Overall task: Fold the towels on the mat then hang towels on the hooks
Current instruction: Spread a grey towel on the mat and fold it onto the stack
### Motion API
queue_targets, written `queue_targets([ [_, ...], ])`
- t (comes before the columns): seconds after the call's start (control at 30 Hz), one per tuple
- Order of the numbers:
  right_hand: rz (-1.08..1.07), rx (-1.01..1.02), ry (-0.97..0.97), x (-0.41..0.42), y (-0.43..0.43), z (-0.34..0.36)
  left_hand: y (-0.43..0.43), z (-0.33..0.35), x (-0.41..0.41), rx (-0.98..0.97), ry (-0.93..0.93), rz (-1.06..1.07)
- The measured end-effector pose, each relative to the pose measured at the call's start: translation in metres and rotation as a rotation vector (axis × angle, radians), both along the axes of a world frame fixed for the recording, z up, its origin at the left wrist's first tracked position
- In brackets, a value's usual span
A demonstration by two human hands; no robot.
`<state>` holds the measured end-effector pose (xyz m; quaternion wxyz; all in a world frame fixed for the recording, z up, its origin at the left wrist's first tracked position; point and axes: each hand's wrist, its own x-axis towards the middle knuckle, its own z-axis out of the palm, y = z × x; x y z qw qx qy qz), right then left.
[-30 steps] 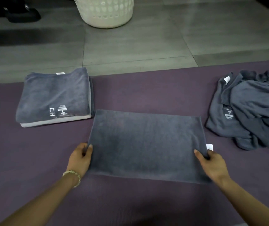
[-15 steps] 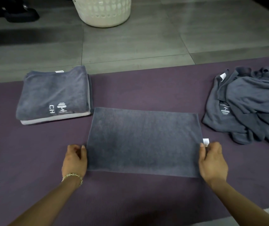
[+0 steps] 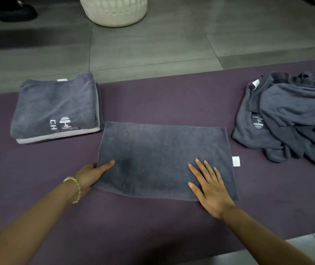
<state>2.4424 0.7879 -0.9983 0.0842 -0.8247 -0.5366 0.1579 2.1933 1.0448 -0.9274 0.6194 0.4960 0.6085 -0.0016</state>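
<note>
Fingers [image 3: 203,169] of the right hand [image 3: 212,190] spread flat on the centre towel [image 3: 158,153], left hand [image 3: 91,174] pinching its edge; stack [image 3: 55,106] upper left folded, heap [image 3: 290,115] at right unfolded, none hung.

We are looking at a white perforated laundry basket [image 3: 114,11] standing on the grey tiled floor [image 3: 153,44], cut off by the top edge. Left of the basket, we are seeing a black object [image 3: 13,12] lying on the same tiles, too dark to identify.
</note>
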Motion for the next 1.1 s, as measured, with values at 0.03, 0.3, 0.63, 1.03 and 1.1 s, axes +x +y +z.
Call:
queue_targets([
  [0.03, -0.012, 0.032, 0.066, 0.002, 0.002, 0.004, -0.001, 0.008, 0.006, -0.005, -0.019, -0.027],
  [0.3, -0.901, 0.509, 0.857, 0.030, 0.014, 0.054, -0.090, 0.069, 0.102, 0.339, -0.263, -0.468],
  [0.63, -0.984, 0.267, 1.326, 0.032, 0.018, 0.057, -0.087, 0.016, 0.120, 0.587, -0.142, -0.511],
  [1.03, -0.840, 0.465, 0.482, 0.075, 0.013, 0.041, -0.112, -0.026, 0.127, 0.643, 0.026, -0.720],
  [1.1, -0.963, 0.444, 0.569, 0.082, 0.002, 0.033, -0.113, -0.029, 0.130, 0.563, -0.038, -0.631],
])
